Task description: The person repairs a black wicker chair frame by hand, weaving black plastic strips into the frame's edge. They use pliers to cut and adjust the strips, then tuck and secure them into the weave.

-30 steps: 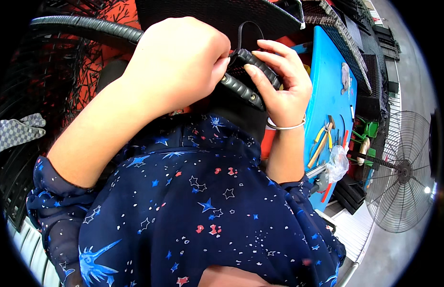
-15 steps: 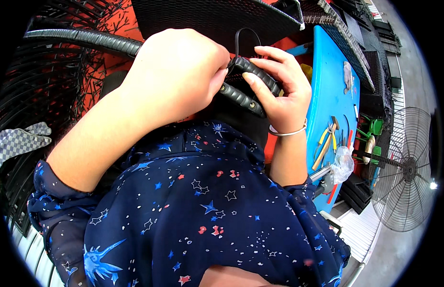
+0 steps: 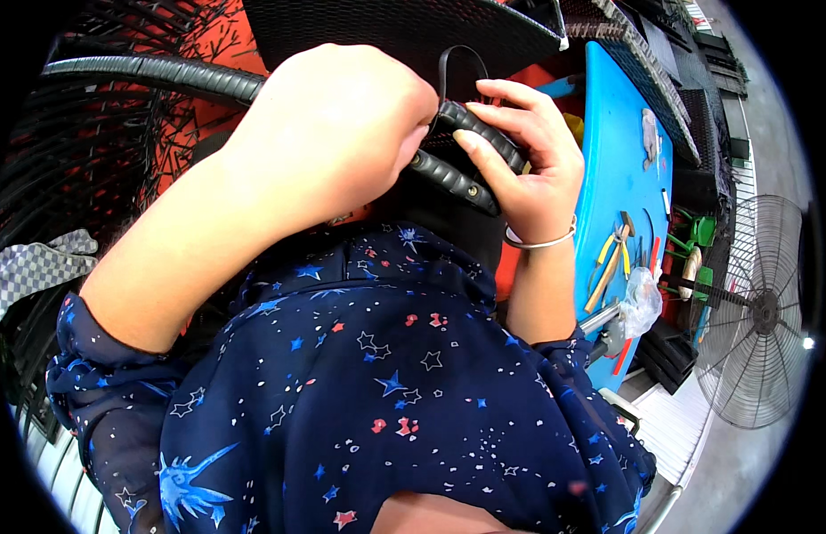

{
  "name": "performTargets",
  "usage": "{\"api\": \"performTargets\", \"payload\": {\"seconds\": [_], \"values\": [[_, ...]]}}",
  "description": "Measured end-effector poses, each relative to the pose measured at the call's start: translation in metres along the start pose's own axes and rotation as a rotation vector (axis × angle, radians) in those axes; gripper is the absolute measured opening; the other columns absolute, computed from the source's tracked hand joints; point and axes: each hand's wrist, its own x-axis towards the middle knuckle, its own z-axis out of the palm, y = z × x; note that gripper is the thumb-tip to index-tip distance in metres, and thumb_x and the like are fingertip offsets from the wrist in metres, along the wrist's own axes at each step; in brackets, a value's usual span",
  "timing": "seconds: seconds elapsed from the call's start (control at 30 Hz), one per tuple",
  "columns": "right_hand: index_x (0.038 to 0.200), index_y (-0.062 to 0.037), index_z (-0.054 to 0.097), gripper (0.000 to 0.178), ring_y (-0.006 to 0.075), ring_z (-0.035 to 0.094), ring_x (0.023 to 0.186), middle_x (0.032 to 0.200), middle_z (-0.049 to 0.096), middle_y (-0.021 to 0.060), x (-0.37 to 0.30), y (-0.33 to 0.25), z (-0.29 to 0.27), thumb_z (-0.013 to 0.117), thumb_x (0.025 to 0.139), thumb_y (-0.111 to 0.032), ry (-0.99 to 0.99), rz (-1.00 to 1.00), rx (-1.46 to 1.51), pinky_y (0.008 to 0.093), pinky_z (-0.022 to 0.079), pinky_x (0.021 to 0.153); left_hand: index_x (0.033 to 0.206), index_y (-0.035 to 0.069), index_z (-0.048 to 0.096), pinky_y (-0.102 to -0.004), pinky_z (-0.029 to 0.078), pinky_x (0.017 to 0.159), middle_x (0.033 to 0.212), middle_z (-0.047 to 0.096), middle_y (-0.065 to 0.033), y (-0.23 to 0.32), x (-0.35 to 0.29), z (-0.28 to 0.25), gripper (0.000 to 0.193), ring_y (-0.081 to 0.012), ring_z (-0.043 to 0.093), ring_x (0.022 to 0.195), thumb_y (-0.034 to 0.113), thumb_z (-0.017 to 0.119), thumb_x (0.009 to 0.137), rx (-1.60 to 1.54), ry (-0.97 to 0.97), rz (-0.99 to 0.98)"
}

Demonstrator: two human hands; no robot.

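Note:
My left hand (image 3: pixel 333 133) is closed, its thumb and fingers pinched at the end of a thin black plastic strip (image 3: pixel 462 47). The strip arches up in a loop between my two hands. Wrapped round with black strip, a ribbed frame piece (image 3: pixel 484 138) lies under my right hand (image 3: pixel 538 173), whose thumb and fingers grip it from both sides. Next to it runs a lower ribbed bar (image 3: pixel 449 178) with a small brass-coloured screw or rivet near its end. My left fingertips are hidden behind the fist.
A curved wrapped bar (image 3: pixel 155 71) extends to the left over many black strips. A blue table (image 3: pixel 600 169) at the right bears pliers (image 3: pixel 609 258), a hammer (image 3: pixel 627 220) and a plastic bag (image 3: pixel 640 303). Beyond stands a fan (image 3: pixel 762 311). A checked glove (image 3: pixel 39 271) lies far left.
My left hand has shifted slightly up and right, close to the wrapped frame piece. My right hand keeps its grip, and the strip's loop has risen a little.

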Motion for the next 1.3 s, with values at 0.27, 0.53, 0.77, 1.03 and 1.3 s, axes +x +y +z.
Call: {"api": "performTargets", "payload": {"seconds": [0.27, 0.53, 0.77, 1.03, 1.3], "values": [[0.094, -0.0034, 0.077, 0.022, 0.0236, 0.071, 0.094, 0.11, 0.072, 0.0133, -0.002, -0.001, 0.0, 0.083, 0.073, -0.006, 0.008, 0.008, 0.026, 0.0322, 0.056, 0.082, 0.087, 0.005, 0.072, -0.0422, 0.054, 0.067, 0.08, 0.07, -0.0137, 0.0, -0.006, 0.0, 0.009, -0.0339, 0.068, 0.074, 0.013, 0.07, 0.084, 0.042, -0.001, -0.016], [0.094, -0.0033, 0.077, 0.023, 0.0235, 0.071, 0.094, 0.108, 0.072, 0.0137, -0.006, -0.001, 0.0, 0.084, 0.072, -0.007, 0.009, -0.002, 0.011, 0.032, 0.056, 0.081, 0.091, 0.005, 0.071, -0.0411, 0.055, 0.066, 0.08, 0.07, -0.0127, 0.003, -0.013, 0.004, 0.01, -0.0328, 0.069, 0.073, 0.013, 0.07, 0.085, 0.104, 0.001, -0.018], [0.094, -0.0035, 0.077, 0.024, 0.0231, 0.071, 0.093, 0.108, 0.073, 0.0132, -0.009, -0.002, 0.001, 0.084, 0.072, -0.006, 0.001, 0.003, 0.028, 0.0317, 0.056, 0.081, 0.091, 0.005, 0.07, -0.0413, 0.054, 0.065, 0.079, 0.07, -0.0128, 0.006, -0.018, 0.004, 0.01, -0.0328, 0.068, 0.073, 0.013, 0.069, 0.086, 0.138, -0.013, -0.016], [0.102, 0.001, 0.076, 0.028, 0.0211, 0.067, 0.098, 0.117, 0.07, 0.016, -0.013, -0.002, 0.001, 0.082, 0.074, 0.0, -0.044, 0.01, 0.025, 0.0304, 0.054, 0.085, 0.088, 0.006, 0.07, -0.0419, 0.054, 0.064, 0.077, 0.069, -0.0124, 0.007, -0.018, 0.003, 0.01, -0.0327, 0.068, 0.071, 0.016, 0.068, 0.087, 0.181, -0.023, -0.009], [0.102, 0.001, 0.075, 0.029, 0.0198, 0.067, 0.098, 0.118, 0.069, 0.0158, -0.018, 0.0, 0.005, 0.083, 0.075, 0.0, -0.039, 0.014, 0.023, 0.0295, 0.054, 0.084, 0.087, 0.007, 0.071, -0.0421, 0.054, 0.062, 0.075, 0.069, -0.0119, 0.004, -0.022, 0.01, 0.011, -0.0328, 0.068, 0.069, 0.017, 0.068, 0.087, 0.164, 0.003, -0.013]]}}
